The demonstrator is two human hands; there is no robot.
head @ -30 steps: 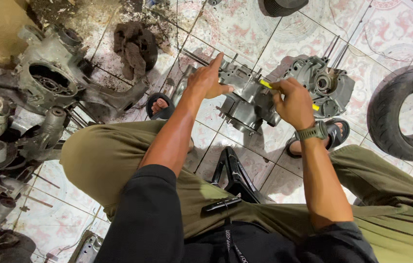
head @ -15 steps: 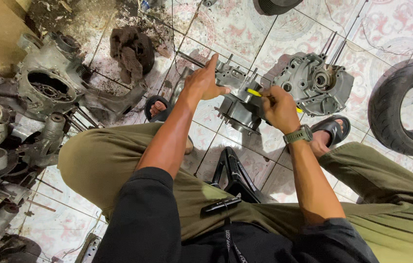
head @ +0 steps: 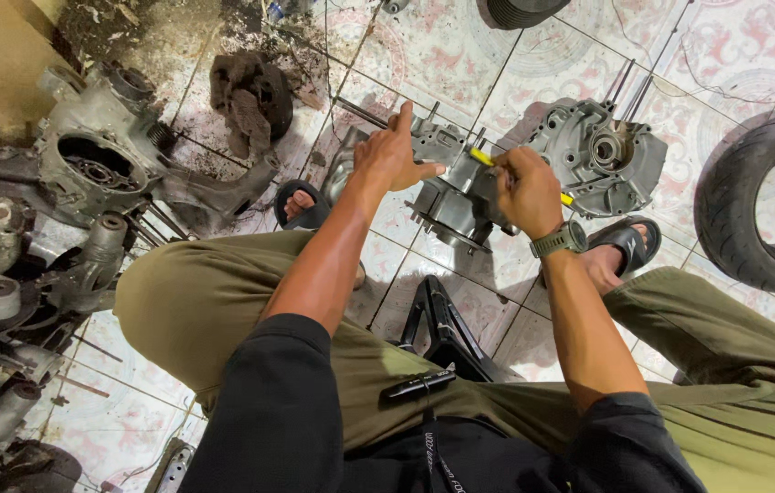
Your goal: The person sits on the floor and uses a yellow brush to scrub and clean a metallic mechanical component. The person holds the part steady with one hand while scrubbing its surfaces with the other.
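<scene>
Here my left hand point(head: 389, 155) lies flat, pinning the grey engine casing point(head: 447, 187) to the floor, while my right hand point(head: 526, 190) fists a yellow-handled tool point(head: 483, 158) against it

— Where does the engine case point(head: 449, 187) sit for you?

— At upper centre of the frame, on the floor point(head: 460, 64), between your two feet. Your left hand point(head: 390, 155) rests on its left end, your right hand point(head: 526, 190) on its right.

— And around it?

— A second case half point(head: 599, 155) lies just right of it, a tyre point(head: 757, 205) at the far right edge. The rag point(head: 248, 94) lies upper left, engine parts point(head: 86, 164) along your left edge.
</scene>
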